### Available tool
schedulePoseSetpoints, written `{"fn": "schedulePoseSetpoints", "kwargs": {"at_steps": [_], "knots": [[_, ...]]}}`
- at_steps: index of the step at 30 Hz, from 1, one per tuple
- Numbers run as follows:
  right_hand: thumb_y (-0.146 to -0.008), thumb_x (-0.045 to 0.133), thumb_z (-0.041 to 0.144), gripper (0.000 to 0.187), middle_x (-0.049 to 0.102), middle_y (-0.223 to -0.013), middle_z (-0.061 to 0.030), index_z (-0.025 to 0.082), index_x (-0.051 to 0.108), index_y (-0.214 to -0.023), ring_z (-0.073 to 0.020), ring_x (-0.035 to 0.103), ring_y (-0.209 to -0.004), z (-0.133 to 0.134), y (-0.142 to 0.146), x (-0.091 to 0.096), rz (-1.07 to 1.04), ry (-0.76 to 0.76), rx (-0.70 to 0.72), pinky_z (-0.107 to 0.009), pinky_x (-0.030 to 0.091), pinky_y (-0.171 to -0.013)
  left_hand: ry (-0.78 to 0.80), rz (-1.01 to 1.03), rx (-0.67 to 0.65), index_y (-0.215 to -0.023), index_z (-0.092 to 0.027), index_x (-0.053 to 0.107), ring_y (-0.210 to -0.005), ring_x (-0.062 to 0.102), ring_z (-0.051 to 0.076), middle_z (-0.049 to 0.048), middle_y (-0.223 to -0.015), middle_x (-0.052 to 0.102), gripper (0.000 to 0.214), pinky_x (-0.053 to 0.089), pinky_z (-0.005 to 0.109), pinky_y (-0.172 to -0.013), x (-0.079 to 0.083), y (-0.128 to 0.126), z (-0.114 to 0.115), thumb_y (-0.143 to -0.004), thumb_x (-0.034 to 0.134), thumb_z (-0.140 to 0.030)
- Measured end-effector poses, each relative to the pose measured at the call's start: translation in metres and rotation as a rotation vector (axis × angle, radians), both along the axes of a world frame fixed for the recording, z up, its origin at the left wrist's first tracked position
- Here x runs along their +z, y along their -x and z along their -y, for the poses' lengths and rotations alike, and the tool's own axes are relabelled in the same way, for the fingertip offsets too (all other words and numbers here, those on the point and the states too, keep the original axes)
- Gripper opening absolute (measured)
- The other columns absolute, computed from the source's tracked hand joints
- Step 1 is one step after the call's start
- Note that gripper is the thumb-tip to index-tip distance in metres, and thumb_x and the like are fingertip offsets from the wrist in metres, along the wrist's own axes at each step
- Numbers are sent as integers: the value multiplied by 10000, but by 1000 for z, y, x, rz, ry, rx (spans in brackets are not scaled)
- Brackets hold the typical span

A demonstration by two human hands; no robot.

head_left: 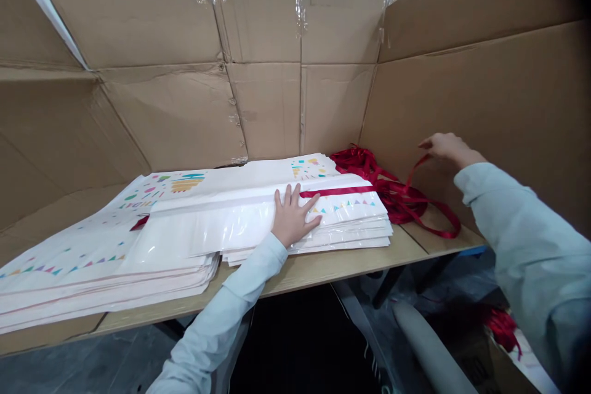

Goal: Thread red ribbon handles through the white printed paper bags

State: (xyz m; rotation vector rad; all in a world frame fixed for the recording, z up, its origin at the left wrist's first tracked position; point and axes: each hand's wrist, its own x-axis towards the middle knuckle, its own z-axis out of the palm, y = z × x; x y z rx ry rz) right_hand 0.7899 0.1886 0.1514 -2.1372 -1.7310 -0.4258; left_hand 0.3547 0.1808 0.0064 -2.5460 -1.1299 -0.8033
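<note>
My left hand [293,217] lies flat with fingers spread on a stack of white printed paper sheets [351,221], which look like flattened bags. From beside its fingertips a dark red ribbon [339,191] runs rightward across the top sheet. Raised at the right, my right hand [447,149] pinches a red ribbon that hangs down from its fingers toward a tangled heap of red ribbons [401,200]. Another stack of white sheets [92,258], with coloured print and a small red ribbon end [140,222], lies to the left, partly overlapped by the top sheet.
Cardboard panels [263,92] wall in the back and both sides of the table [295,274]. Below at the right stands an open cardboard box [480,351] with more red ribbon [504,327]. A grey tube-like bar [429,345] stands near it.
</note>
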Motion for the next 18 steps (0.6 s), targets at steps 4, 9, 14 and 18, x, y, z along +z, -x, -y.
{"fn": "schedulePoseSetpoints", "kwargs": {"at_steps": [4, 9, 14, 18], "knots": [[-734, 592, 89, 275, 675, -897, -165, 157, 741, -954, -291, 640, -849, -12, 100, -18, 20, 70, -20, -475, 471, -783, 218, 306, -113, -1268, -341, 581, -1377, 255, 383, 91, -1448, 410, 493, 111, 628, -1094, 10, -24, -5, -805, 579, -510], [-903, 380, 205, 384, 653, -1152, -130, 140, 655, -1163, -248, 622, -1030, 19, 264, -81, 8, -58, 494, -366, 481, -912, 449, 1229, -24, -1339, -216, 406, -1209, 494, 169, 131, -1379, 434, 472, 433, 362, -970, 48, 20, -33, -893, 255, -189], [-905, 463, 433, 511, 421, -1440, -149, 154, 535, -1326, -419, 349, -1321, 54, 350, -145, 57, -138, 546, -588, 323, -1032, 415, 2111, 289, -1125, -243, 465, -778, 572, 61, 4, -970, 542, 391, 479, 162, -714, 59, 176, -19, -767, 473, -85], [-937, 414, 408, 493, 381, -1467, -151, 153, 507, -1348, -439, 276, -1354, 47, 355, -160, 45, -165, 509, -637, 244, -1051, 643, 2230, 489, -966, -180, 485, -636, 527, 68, 6, -818, 481, 240, 478, 149, -563, 54, 256, 7, -785, 452, -26]]}}
